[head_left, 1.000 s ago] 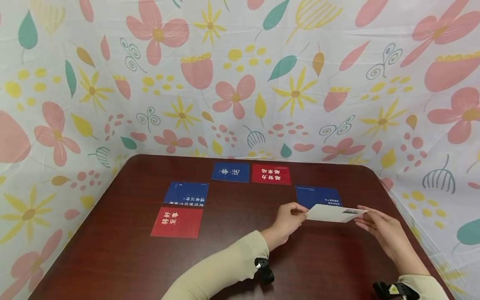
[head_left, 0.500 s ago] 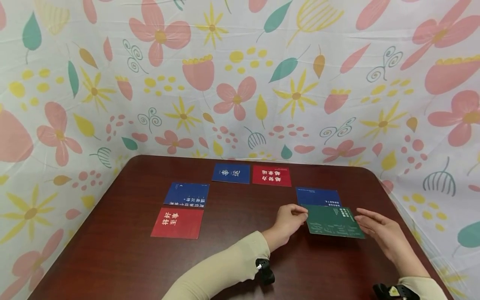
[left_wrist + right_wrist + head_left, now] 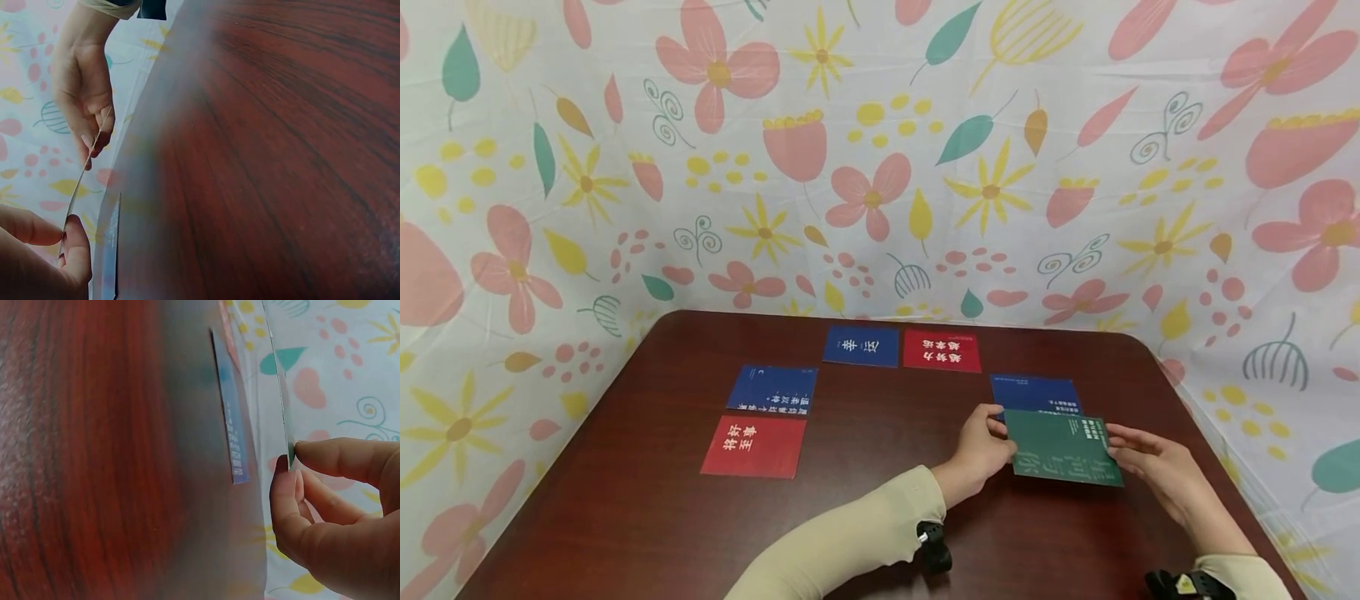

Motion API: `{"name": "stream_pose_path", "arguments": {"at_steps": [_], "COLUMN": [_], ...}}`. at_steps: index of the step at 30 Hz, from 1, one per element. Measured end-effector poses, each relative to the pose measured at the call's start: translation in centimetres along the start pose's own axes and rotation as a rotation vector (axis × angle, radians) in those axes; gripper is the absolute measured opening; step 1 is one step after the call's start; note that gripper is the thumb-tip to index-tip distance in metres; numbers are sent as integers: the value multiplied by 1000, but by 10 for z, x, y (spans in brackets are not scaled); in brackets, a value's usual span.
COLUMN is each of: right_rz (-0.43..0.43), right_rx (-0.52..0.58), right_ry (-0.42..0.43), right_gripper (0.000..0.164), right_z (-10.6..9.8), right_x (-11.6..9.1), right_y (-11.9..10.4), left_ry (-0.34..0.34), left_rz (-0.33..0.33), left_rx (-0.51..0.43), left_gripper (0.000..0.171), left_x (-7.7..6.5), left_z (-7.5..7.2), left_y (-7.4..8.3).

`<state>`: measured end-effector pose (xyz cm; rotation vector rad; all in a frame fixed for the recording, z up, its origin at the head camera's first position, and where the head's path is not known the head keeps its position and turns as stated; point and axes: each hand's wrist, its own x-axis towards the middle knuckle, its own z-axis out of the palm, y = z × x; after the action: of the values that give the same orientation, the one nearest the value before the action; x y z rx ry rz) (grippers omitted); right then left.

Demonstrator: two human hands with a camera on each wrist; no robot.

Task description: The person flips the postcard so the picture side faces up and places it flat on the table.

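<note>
A green card (image 3: 1060,450) with pale lettering is held between both hands, raised off the table with its printed face up. My left hand (image 3: 979,450) pinches its left edge; in the left wrist view the thumb and fingers (image 3: 76,250) grip the card from either side. My right hand (image 3: 1161,471) pinches the opposite edge, and the right wrist view shows thumb and fingertips meeting on the thin card edge (image 3: 284,406). Just behind the green card lies a blue card (image 3: 1033,392), its near part covered in the head view.
On the dark wooden table (image 3: 880,517) lie a blue card (image 3: 861,346) and a red card (image 3: 942,350) at the back. Farther left are another blue card (image 3: 775,388) and a red card (image 3: 754,447). A flowered cloth (image 3: 872,192) hangs behind.
The card has turned over from its white side, seen nearly edge-on, to its green side. The left hand's grip has shifted, and the right fingers have closed back onto the card's edge.
</note>
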<state>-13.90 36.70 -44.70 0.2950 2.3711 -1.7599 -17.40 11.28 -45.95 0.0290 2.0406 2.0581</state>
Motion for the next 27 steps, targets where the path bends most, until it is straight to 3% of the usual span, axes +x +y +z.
{"name": "stream_pose_path", "arguments": {"at_steps": [7, 13, 27], "right_rz": [34, 85, 42], "right_rx": [-118, -211, -360], "right_ry": [-6, -16, 35], "right_gripper": [63, 71, 65], "right_z": [1, 1, 11], "right_x": [5, 7, 11], "right_y": [5, 9, 10], "left_ry": [-8, -63, -95], "left_rz": [-50, -114, -144], "left_rx": [28, 152, 316], "left_gripper": [56, 61, 65], "left_x": [0, -3, 3], "left_z": [4, 4, 3], "left_y": [-7, -10, -11]}}
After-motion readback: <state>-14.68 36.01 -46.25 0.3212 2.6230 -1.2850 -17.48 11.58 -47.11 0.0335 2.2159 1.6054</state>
